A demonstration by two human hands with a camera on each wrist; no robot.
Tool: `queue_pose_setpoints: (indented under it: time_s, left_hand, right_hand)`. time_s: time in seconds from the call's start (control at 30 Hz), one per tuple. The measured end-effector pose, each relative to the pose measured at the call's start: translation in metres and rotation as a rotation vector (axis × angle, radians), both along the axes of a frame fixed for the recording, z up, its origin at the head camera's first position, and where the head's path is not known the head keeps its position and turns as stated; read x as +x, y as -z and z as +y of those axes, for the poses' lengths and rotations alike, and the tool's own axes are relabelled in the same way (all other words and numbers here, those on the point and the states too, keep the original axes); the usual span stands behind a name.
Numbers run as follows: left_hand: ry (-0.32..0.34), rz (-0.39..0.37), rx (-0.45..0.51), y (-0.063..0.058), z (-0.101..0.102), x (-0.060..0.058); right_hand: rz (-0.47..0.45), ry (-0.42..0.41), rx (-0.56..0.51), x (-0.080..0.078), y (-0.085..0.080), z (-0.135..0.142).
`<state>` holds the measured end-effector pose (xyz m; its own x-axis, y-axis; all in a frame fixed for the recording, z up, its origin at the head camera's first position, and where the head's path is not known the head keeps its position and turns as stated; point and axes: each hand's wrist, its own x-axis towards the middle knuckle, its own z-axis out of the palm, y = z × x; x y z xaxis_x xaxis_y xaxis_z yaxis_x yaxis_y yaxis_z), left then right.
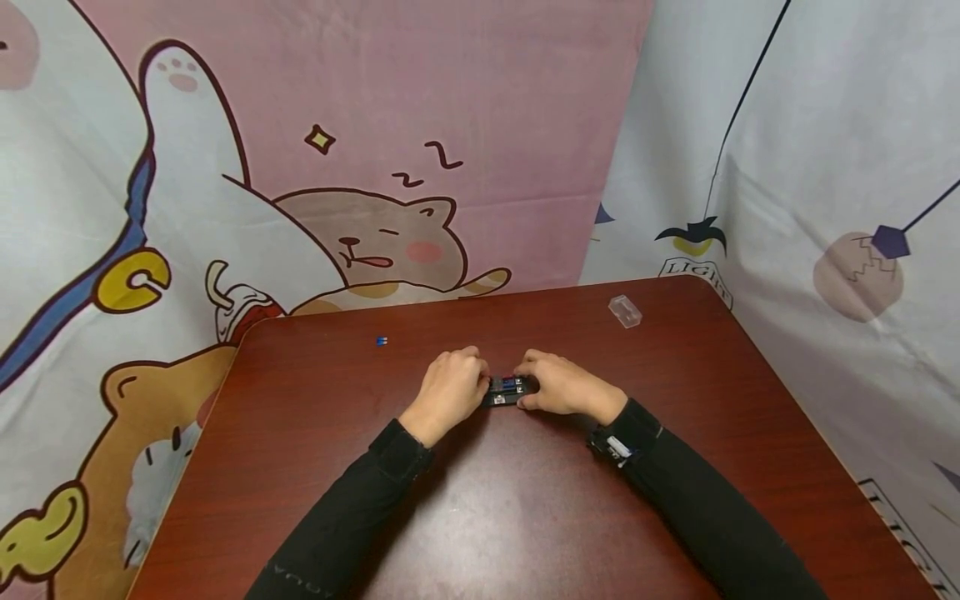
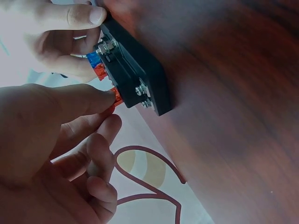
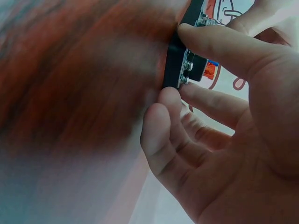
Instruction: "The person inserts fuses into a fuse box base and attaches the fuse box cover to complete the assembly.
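Observation:
A black fuse block (image 1: 501, 400) with metal terminal screws sits on the table between both hands. In the left wrist view, my left hand (image 2: 70, 116) pinches a red blade fuse (image 2: 117, 97) between thumb and index finger, right at the top of the block. Another red fuse (image 2: 100, 71) and a blue fuse (image 2: 93, 59) stand beside it in the block. My right hand (image 3: 224, 107) grips the block's other end, its thumb on the near edge and fingers on the far side. The fuse slots behind the left fingers are hidden.
Small blue fuses (image 1: 382, 341) lie at the back left of the brown table (image 1: 315, 450). At the back right is a clear plastic cover (image 1: 626, 312). A cartoon-printed cloth (image 1: 495, 100) hangs behind the table.

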<state>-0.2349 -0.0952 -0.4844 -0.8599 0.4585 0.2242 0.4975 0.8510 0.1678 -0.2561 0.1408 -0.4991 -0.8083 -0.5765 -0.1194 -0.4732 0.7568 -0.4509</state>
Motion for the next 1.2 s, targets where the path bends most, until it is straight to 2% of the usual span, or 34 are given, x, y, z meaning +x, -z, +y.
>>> queue_pose_setpoints:
  time_s: [0.4,1.2]
  left_hand:
    - [0.002,0.03,0.013,0.0045,-0.0032,0.0012]
    - [0.0,-0.002,0.044,0.0043,-0.0027,-0.002]
  right_hand:
    - [-0.002,0.003,0.019,-0.0022,0.0022,0.0005]
    - [-0.007,0.005,0.014,-0.0019,-0.0002,0.0016]
